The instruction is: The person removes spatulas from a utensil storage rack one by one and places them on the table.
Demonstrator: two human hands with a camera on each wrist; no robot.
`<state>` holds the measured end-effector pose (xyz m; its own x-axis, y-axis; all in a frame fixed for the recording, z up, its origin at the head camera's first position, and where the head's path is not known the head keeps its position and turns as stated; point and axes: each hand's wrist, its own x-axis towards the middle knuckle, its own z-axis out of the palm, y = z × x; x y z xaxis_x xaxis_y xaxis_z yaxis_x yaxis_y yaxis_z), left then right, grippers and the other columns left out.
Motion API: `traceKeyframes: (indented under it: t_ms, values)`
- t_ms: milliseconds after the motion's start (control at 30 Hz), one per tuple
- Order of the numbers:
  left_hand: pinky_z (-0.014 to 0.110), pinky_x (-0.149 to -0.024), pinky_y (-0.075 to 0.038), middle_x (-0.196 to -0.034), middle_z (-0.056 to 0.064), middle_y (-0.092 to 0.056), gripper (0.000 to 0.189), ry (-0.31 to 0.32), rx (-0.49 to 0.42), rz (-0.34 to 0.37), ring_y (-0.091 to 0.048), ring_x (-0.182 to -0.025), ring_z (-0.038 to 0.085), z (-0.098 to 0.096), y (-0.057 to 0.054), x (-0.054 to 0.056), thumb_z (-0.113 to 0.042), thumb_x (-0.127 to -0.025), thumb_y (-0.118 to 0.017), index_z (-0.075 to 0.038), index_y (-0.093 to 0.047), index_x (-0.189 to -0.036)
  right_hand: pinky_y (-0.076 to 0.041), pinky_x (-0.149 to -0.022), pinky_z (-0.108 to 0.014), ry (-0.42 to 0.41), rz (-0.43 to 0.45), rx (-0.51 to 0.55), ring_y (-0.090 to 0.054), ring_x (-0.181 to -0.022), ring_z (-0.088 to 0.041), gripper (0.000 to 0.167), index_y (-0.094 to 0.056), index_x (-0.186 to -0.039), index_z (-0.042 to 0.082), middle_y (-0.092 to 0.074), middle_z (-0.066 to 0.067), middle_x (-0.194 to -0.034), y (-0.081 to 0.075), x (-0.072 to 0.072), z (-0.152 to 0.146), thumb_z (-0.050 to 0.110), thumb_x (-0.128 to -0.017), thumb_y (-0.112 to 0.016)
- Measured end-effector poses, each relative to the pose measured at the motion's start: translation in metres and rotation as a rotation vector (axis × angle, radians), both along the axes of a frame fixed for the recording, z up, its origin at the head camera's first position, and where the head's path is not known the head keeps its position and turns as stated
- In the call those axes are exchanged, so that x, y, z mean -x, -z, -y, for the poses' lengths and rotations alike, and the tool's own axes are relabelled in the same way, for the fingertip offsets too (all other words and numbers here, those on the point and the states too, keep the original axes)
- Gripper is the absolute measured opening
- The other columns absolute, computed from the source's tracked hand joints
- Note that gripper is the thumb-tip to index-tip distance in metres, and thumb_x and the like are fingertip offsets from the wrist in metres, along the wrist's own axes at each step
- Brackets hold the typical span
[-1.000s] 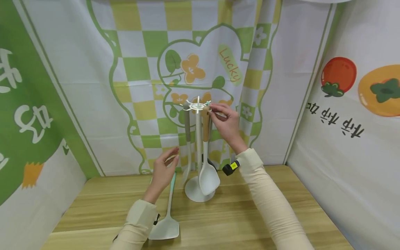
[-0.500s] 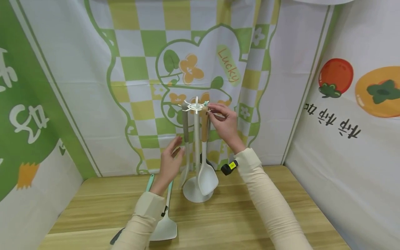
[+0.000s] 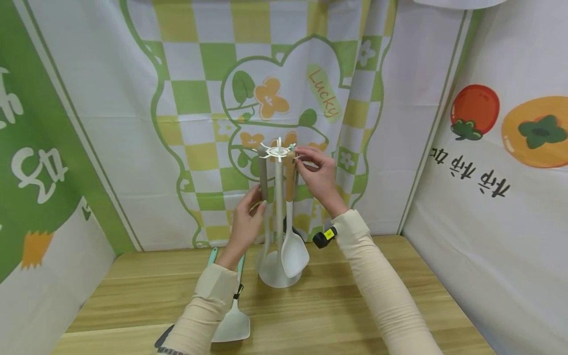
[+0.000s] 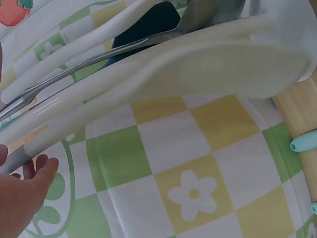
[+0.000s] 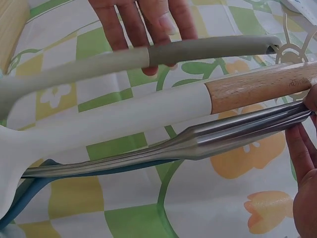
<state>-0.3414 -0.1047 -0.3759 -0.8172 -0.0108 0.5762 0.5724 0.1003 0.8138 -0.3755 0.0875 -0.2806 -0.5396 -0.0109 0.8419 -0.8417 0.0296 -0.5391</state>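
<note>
A white utensil rack (image 3: 279, 207) with a ring of hooks on top stands on the table. My right hand (image 3: 320, 175) pinches the end of a steel-handled utensil (image 5: 237, 131) at the hooks; its head is partly hidden. Beside it hangs a white turner (image 3: 295, 254) with a wooden handle. My left hand (image 3: 248, 214) is at a hanging pale utensil with a grey handle (image 5: 208, 50). Its extended fingers pass behind that handle, and the thumb is apart from it in the right wrist view. A dark blue utensil (image 5: 34, 191) hangs behind the steel one.
A pale turner (image 3: 232, 325) with a mint handle lies on the table, left of the rack base. Another mint handle (image 3: 213, 256) and a dark tip (image 3: 164, 335) show around my left sleeve. A checked curtain (image 3: 191, 98) hangs close behind the rack.
My left hand has moved up and right, from beside the rack to the grey handle. The right hand stays at the hooks. The view has shifted slightly.
</note>
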Motion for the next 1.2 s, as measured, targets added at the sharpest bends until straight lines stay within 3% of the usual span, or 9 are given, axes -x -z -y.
traceKeyframes:
  t_ms: [167, 333, 433, 600, 700, 867, 1067, 1200]
  values:
    - [0.032, -0.094, -0.059, -0.13, 0.024, -0.056, 0.05, -0.01, 0.001, -0.004, -0.063, -0.117, 0.042, -0.006, -0.003, 0.001, 0.002, -0.1, -0.06, 0.004, -0.046, -0.148, -0.062, -0.081, -0.023, -0.009, 0.003, 0.016, -0.069, -0.088, -0.007, 0.021, -0.069, -0.109, -0.016, -0.065, -0.033, -0.116, 0.001, 0.001, 0.0, -0.015, -0.089, -0.066]
    - [0.018, -0.08, -0.058, -0.126, 0.025, -0.061, 0.047, -0.037, -0.014, -0.005, -0.068, -0.107, 0.042, -0.008, -0.005, 0.001, 0.005, -0.099, -0.058, 0.003, -0.051, -0.146, -0.062, -0.081, -0.022, -0.013, 0.007, 0.012, -0.068, -0.089, -0.007, 0.021, -0.069, -0.11, -0.016, -0.065, -0.034, -0.116, 0.0, 0.001, 0.0, -0.015, -0.089, -0.066]
    - [0.024, -0.082, -0.06, -0.125, 0.026, -0.064, 0.046, -0.048, -0.012, -0.001, -0.068, -0.105, 0.041, -0.008, -0.006, -0.001, 0.006, -0.1, -0.056, 0.002, -0.051, -0.146, -0.062, -0.081, -0.022, -0.021, 0.012, 0.017, -0.069, -0.089, -0.008, 0.021, -0.069, -0.11, -0.017, -0.065, -0.034, -0.116, 0.0, 0.001, 0.0, -0.015, -0.089, -0.066]
    - [0.045, -0.09, -0.061, -0.125, 0.026, -0.066, 0.047, -0.058, -0.012, 0.008, -0.069, -0.105, 0.041, -0.007, -0.006, -0.006, 0.005, -0.101, -0.055, 0.001, -0.05, -0.147, -0.062, -0.081, -0.022, -0.034, 0.015, 0.024, -0.069, -0.088, -0.011, 0.022, -0.068, -0.11, -0.018, -0.064, -0.036, -0.116, -0.001, 0.0, 0.0, -0.017, -0.088, -0.066]
    - [0.049, -0.091, -0.059, -0.126, 0.026, -0.065, 0.047, -0.056, -0.016, 0.011, -0.069, -0.106, 0.041, -0.006, -0.007, -0.008, 0.005, -0.101, -0.056, 0.0, -0.05, -0.147, -0.062, -0.081, -0.022, -0.033, 0.016, 0.025, -0.069, -0.088, -0.012, 0.022, -0.068, -0.11, -0.018, -0.064, -0.036, -0.116, -0.001, 0.0, 0.0, -0.017, -0.088, -0.066]
    - [0.045, -0.094, -0.059, -0.127, 0.027, -0.065, 0.047, -0.071, -0.021, 0.026, -0.068, -0.106, 0.04, -0.006, -0.009, -0.008, 0.004, -0.101, -0.056, -0.001, -0.05, -0.147, -0.062, -0.081, -0.022, -0.035, 0.019, 0.019, -0.069, -0.088, -0.01, 0.022, -0.068, -0.11, -0.017, -0.064, -0.035, -0.117, -0.001, 0.0, 0.0, -0.016, -0.088, -0.066]
    - [0.054, -0.096, -0.056, -0.128, 0.031, -0.063, 0.047, -0.079, -0.041, 0.038, -0.065, -0.109, 0.047, -0.007, -0.015, -0.014, 0.008, -0.1, -0.053, 0.005, -0.048, -0.147, -0.062, -0.081, -0.023, -0.039, 0.017, 0.02, -0.069, -0.088, -0.009, 0.022, -0.068, -0.11, -0.018, -0.064, -0.036, -0.117, -0.002, 0.001, -0.001, -0.016, -0.088, -0.066]
    - [0.035, -0.089, -0.061, -0.126, 0.031, -0.063, 0.047, -0.089, -0.032, 0.033, -0.066, -0.108, 0.046, -0.006, -0.017, -0.016, 0.011, -0.1, -0.052, 0.006, -0.047, -0.146, -0.062, -0.082, -0.025, -0.035, 0.023, 0.021, -0.069, -0.087, -0.01, 0.022, -0.068, -0.11, -0.018, -0.065, -0.035, -0.116, -0.001, 0.001, -0.002, -0.017, -0.088, -0.066]
